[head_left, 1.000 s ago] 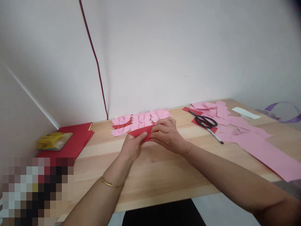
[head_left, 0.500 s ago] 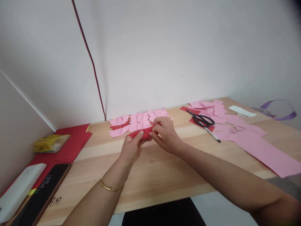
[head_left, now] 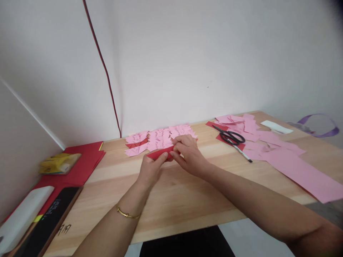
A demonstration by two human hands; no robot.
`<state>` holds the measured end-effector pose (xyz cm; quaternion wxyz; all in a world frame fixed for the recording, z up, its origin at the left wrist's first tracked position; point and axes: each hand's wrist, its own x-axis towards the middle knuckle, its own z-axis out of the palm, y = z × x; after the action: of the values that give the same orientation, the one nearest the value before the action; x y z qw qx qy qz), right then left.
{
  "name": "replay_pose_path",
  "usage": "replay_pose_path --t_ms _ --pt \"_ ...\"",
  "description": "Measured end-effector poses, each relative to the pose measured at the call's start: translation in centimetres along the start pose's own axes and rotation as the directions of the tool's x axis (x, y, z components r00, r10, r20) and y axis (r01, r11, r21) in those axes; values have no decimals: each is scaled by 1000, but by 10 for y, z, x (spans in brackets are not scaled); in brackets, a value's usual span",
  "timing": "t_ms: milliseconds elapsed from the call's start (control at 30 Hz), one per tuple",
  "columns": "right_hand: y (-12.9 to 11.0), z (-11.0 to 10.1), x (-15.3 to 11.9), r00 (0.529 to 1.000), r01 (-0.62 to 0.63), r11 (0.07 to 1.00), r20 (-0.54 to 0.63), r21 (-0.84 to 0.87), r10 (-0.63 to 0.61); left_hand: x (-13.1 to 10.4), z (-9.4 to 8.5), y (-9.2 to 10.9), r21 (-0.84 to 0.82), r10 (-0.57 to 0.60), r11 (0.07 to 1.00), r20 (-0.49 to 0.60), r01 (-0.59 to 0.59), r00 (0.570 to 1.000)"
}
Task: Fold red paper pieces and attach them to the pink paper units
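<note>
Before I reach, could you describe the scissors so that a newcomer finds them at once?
On the wooden table, look right of the right hand, to the loose pink papers. At their left edge, over red paper, lie the scissors. Black looped handles set them apart from the pale stick nearby.

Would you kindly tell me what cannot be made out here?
All in the head view:
Red paper: right end behind the right hand, lower edge partly behind the left hand.
Long pink sheet: cut off by the right edge.
White object: cut off by the left edge.
Black bar: markings too small to read.
</note>
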<state>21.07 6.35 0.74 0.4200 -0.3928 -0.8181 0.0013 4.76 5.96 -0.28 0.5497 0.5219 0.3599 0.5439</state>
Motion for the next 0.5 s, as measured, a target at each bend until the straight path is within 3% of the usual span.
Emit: replay_pose_path --t_ms 167,367,500 --pt "0 0 0 1000 -17 1000 18 7 17 0 1 5 45 -39 998 -15 39 999" --pt "6 -2 1 997 -64 996 -38 59 66 1 -1 5 63 -97 993 -18 98 995" --pt "10 -3 3 998 -56 987 44 153 50 3 -5 1 172 -124 978 1 121 992"
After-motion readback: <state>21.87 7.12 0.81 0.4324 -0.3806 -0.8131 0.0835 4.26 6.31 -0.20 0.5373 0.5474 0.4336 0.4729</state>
